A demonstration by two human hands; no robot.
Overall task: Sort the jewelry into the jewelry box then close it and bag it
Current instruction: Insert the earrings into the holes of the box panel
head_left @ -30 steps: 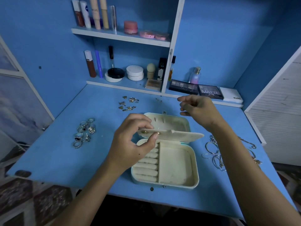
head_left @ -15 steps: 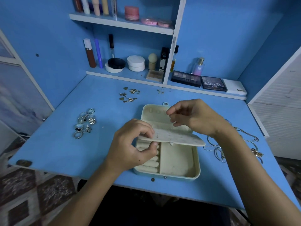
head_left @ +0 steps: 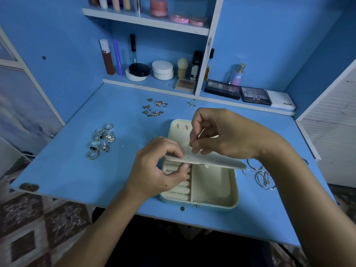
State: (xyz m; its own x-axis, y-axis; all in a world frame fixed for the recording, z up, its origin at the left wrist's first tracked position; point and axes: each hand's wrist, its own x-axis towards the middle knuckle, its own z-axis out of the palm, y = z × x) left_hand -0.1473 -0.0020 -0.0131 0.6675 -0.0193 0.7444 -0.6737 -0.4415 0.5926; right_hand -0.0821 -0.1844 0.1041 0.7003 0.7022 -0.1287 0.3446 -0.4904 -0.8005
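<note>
Nearest me, the box (head_left: 198,189) sits open on the tabletop (head_left: 57,170), its ring rolls and side tray empty. My left hand (head_left: 159,168) pinches the left end of the flap (head_left: 204,160) between thumb and fingers, holding it level over the base. My right hand (head_left: 217,137) has its fingertips drawn together just above the flap's holes; I think it pinches an earring stud, but the piece is too small to see.

To do this well I'd keep the flap steady and flat with the left grip, line the post up over one hole, and push straight down.

Further out, the bracelets (head_left: 260,174) lie to the right, the rings (head_left: 101,140) to the left, the earrings (head_left: 154,108) beyond the lid.

Compared with half a second ago, the right hand has dropped closer to the flap, and the left hold is unchanged.
</note>
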